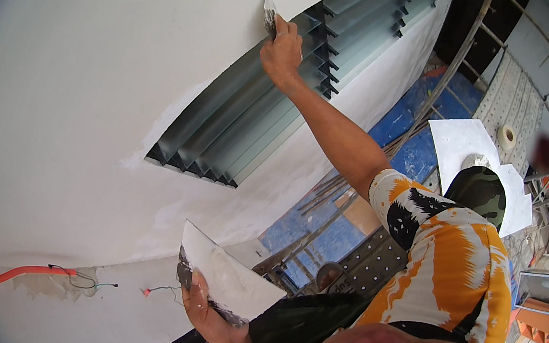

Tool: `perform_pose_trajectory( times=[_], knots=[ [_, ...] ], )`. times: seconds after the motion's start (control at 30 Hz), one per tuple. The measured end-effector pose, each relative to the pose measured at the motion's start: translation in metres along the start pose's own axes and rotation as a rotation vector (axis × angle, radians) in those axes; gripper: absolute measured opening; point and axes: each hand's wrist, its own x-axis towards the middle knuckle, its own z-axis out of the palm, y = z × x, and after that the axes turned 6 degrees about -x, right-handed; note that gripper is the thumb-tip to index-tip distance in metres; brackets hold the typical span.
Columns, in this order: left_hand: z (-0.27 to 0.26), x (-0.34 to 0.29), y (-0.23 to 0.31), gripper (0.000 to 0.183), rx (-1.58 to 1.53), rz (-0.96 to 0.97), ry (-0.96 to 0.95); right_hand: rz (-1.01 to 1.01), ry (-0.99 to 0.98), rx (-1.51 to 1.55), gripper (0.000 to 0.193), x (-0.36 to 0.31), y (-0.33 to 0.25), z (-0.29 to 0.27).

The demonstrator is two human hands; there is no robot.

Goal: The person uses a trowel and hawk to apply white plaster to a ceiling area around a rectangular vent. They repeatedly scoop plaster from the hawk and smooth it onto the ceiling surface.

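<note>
My right arm reaches up to the wall beside the louvred window [239,123]. In that fist, my right hand [282,53] grips a small putty knife [269,14], its blade smeared with pale filler and close to the wall above the window's edge. I cannot tell whether the blade touches the wall. Lower left, my left hand [209,317] is closed on a broad putty spreader [229,270], thumb over its dark, filler-crusted edge. The spreader's wide face is white and tilted. The wall [85,93] carries brighter white patches around the window frame.
An orange conduit [13,273] with loose wires sticks out of the wall at left. Below lie blue sheeting [421,156], perforated metal planks [511,93] and scaffold poles [479,20]. A tape roll [507,137] rests near white boards [457,137] at right.
</note>
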Motion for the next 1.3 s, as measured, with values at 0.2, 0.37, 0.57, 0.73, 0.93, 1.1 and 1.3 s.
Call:
perform_pose_trajectory(
  times=[0.2, 0.37, 0.57, 0.73, 0.93, 1.1, 1.3],
  knots=[
    [-0.005, 0.002, -0.003, 0.043, -0.054, -0.031, 0.016, 0.011, -0.306, 0.134, 0.050, -0.071, -0.036, -0.010],
    [-0.013, -0.004, 0.003, 0.043, -0.082, -0.015, 0.042, 0.070, 0.075, 0.156, 0.051, -0.027, -0.033, -0.012],
    [-0.009, -0.006, 0.004, 0.045, -0.110, -0.029, -0.018, 0.050, -0.188, -0.029, 0.046, -0.074, -0.073, 0.018],
    [-0.008, -0.006, 0.003, 0.041, -0.151, -0.066, 0.066, -0.006, -0.162, 0.142, 0.047, -0.062, -0.036, -0.009],
    [-0.015, -0.014, 0.008, 0.043, -0.080, -0.031, 0.017, 0.119, 0.062, -0.025, 0.049, 0.102, 0.038, -0.052],
    [-0.007, -0.006, 0.001, 0.042, -0.088, -0.068, 0.046, -0.038, -0.032, -0.124, 0.052, 0.061, 0.023, -0.026],
    [0.005, 0.008, -0.005, 0.037, -0.148, -0.121, 0.146, -0.233, -0.229, 0.025, 0.048, -0.095, -0.044, 0.015]
  ],
)
